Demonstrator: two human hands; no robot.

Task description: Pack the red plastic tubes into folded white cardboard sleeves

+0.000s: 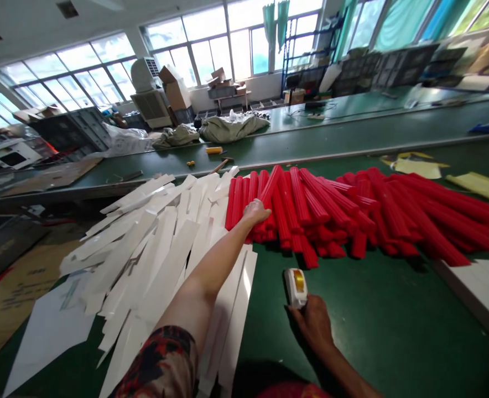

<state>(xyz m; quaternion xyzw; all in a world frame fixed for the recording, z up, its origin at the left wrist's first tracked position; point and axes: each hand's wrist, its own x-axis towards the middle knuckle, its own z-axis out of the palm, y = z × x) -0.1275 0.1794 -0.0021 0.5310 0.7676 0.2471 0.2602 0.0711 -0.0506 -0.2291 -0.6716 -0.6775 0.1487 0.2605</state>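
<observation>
My left hand (256, 211) stretches forward to the left end of a long pile of red ribbed tubes (327, 207). Its fingers are closed around the lower end of one red tube (272, 183), which leans to the right across the others. In my right hand (317, 323), low over the green tabletop (373, 320), is a white tape dispenser (296, 288) with a yellowish roll of tape. Beneath my left forearm spread many overlapping white strips (165, 243), which reach the tubes' left edge.
Behind the tubes, a yellow cylinder (214, 150) and a hammer-like tool (221, 165) lie on the bench. Yellow sheets (483, 185) sit at the right, past the tubes. A white box (480, 293) borders the right side. Farther back are covered heaps (234, 128).
</observation>
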